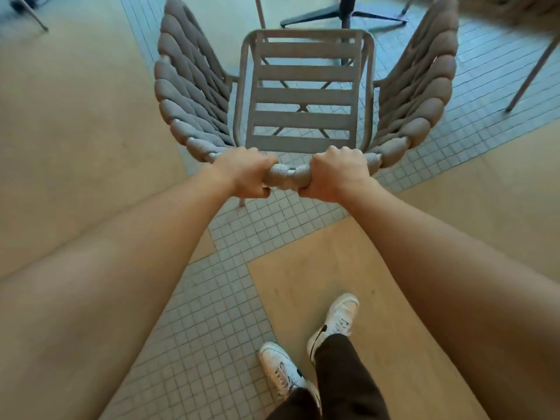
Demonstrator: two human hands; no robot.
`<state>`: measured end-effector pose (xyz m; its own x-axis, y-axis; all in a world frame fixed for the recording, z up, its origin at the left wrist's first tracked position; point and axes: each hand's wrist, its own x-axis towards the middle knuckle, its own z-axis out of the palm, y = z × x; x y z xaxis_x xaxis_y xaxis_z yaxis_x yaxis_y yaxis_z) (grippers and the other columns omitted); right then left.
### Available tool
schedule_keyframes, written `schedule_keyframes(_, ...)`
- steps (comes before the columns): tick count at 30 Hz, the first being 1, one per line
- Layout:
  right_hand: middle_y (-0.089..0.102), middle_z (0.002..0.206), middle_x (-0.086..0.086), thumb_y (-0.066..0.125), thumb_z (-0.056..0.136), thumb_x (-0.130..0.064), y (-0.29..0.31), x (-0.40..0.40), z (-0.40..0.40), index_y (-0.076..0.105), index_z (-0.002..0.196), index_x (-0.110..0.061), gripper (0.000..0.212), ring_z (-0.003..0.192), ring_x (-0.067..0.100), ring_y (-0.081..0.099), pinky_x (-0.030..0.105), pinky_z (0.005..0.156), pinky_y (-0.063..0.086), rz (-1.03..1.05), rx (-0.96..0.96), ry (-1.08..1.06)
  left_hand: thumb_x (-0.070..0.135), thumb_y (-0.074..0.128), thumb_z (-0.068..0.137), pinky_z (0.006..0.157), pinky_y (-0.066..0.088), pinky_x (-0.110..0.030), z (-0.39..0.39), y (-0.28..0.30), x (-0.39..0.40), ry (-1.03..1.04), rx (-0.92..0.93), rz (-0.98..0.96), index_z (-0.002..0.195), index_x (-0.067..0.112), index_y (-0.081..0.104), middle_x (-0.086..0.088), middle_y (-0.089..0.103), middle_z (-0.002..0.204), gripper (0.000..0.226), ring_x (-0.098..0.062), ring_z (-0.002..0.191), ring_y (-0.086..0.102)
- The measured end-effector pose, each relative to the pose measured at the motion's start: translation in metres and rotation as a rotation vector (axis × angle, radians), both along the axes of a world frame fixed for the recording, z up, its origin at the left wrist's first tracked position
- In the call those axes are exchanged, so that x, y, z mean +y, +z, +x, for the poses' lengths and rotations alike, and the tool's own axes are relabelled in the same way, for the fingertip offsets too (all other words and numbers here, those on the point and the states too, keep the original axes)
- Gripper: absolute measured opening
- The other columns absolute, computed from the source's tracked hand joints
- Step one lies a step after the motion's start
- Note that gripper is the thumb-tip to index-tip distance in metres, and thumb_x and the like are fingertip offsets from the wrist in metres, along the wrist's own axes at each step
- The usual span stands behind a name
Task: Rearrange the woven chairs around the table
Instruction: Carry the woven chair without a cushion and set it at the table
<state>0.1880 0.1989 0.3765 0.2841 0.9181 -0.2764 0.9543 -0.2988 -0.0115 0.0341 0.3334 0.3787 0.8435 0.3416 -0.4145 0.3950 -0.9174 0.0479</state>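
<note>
A grey-brown woven chair [304,95] with a slatted seat and thick braided arms stands right in front of me, seen from above and behind. My left hand [242,172] and my right hand [335,174] both grip the padded top of its backrest, close together. The black star-shaped foot of the table [345,13] stands just beyond the chair's front edge. The tabletop itself is out of view.
The floor mixes small grey-white tiles [230,298] with wide tan panels [60,131]. A thin leg of another chair [530,74] slants down at the far right, another leg [33,13] at the top left. My white shoes [303,350] stand below.
</note>
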Motion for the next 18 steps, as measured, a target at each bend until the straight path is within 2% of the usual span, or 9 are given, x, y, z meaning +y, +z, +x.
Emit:
schedule_keyframes(2, 0.043, 0.062, -0.005, 0.060, 0.066, -0.083, 0.002, 0.010, 0.009, 0.057, 0.076, -0.026, 0.058, 0.061, 0.021, 0.050, 0.034, 0.058, 0.037, -0.001, 0.004, -0.019, 0.080, 0.062, 0.068, 0.066, 0.046, -0.035, 0.014, 0.001, 0.008, 0.027, 0.008, 0.065, 0.102, 0.033, 0.055, 0.002, 0.063, 0.088, 0.059, -0.023, 0.078, 0.059)
schedule_keyframes(4, 0.043, 0.061, -0.005, 0.057, 0.067, -0.083, 0.001, 0.018, 0.018, 0.056, 0.074, -0.027, 0.057, 0.058, 0.020, 0.048, 0.033, 0.056, 0.036, 0.005, 0.012, -0.014, 0.094, 0.048, 0.062, 0.063, 0.045, -0.034, 0.024, -0.001, 0.017, 0.016, -0.018, 0.116, 0.097, 0.035, 0.059, 0.005, 0.060, 0.079, 0.069, -0.022, 0.073, 0.059)
schedule_keyframes(7, 0.038, 0.058, -0.007, 0.057, 0.066, -0.080, 0.000, 0.025, 0.025, 0.053, 0.074, -0.029, 0.051, 0.057, 0.019, 0.047, 0.033, 0.056, 0.034, 0.014, 0.014, -0.006, 0.094, 0.033, 0.069, 0.066, 0.049, -0.035, 0.026, -0.006, 0.028, -0.022, -0.078, 0.162, 0.101, 0.037, 0.064, 0.006, 0.066, 0.079, 0.073, -0.022, 0.072, 0.063)
schedule_keyframes(14, 0.033, 0.055, -0.008, 0.060, 0.065, -0.078, 0.001, 0.053, 0.034, 0.048, 0.066, -0.028, 0.051, 0.051, 0.018, 0.039, 0.030, 0.053, 0.029, 0.017, -0.018, -0.030, 0.088, 0.036, 0.075, 0.071, 0.053, -0.038, 0.040, -0.011, 0.066, -0.107, -0.140, 0.164, 0.095, 0.033, 0.063, 0.004, 0.071, 0.086, 0.065, -0.022, 0.075, 0.068)
schedule_keyframes(18, 0.033, 0.055, -0.008, 0.057, 0.064, -0.080, -0.002, 0.083, 0.044, 0.049, 0.066, -0.028, 0.053, 0.052, 0.019, 0.039, 0.031, 0.052, 0.026, 0.023, -0.018, -0.071, 0.089, 0.030, 0.072, 0.065, 0.049, -0.034, 0.054, -0.011, 0.101, -0.144, -0.161, 0.186, 0.094, 0.033, 0.064, 0.006, 0.070, 0.080, 0.070, -0.021, 0.071, 0.067)
